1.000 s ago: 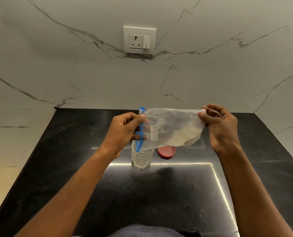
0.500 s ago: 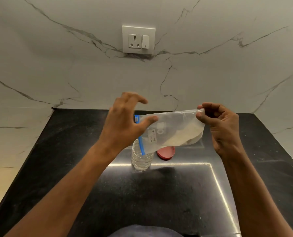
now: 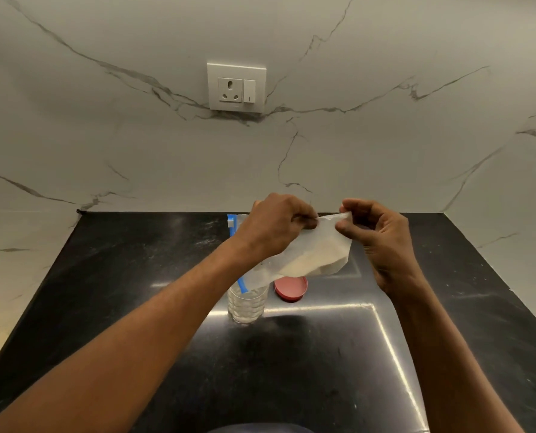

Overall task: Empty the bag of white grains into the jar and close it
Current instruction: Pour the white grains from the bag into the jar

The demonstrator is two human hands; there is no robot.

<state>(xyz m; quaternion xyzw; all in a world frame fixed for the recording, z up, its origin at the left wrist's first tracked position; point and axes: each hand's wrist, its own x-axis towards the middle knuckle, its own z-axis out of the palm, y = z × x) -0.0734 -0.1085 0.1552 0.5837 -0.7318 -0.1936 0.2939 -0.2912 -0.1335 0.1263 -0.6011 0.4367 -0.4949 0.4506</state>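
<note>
A clear zip bag (image 3: 315,256) with a blue zip strip holds white grains in its lower right part. It hangs tilted, zip end down, over the open clear jar (image 3: 248,304) on the black counter. My left hand (image 3: 274,228) pinches the bag's upper edge near the middle. My right hand (image 3: 376,235) pinches the bag's upper right corner. The bag's lower blue end sits at the jar's mouth. A red lid (image 3: 290,288) lies flat on the counter just right of the jar, partly behind the bag.
The black counter (image 3: 135,276) runs between marble walls at the left, back and right. A white wall socket (image 3: 236,87) sits on the back wall above the hands. Bright light reflections streak the counter in front of the jar.
My left hand left the zip end and moved right along the bag's top edge, close to my right hand. The bag's zip end dropped to the jar's mouth.
</note>
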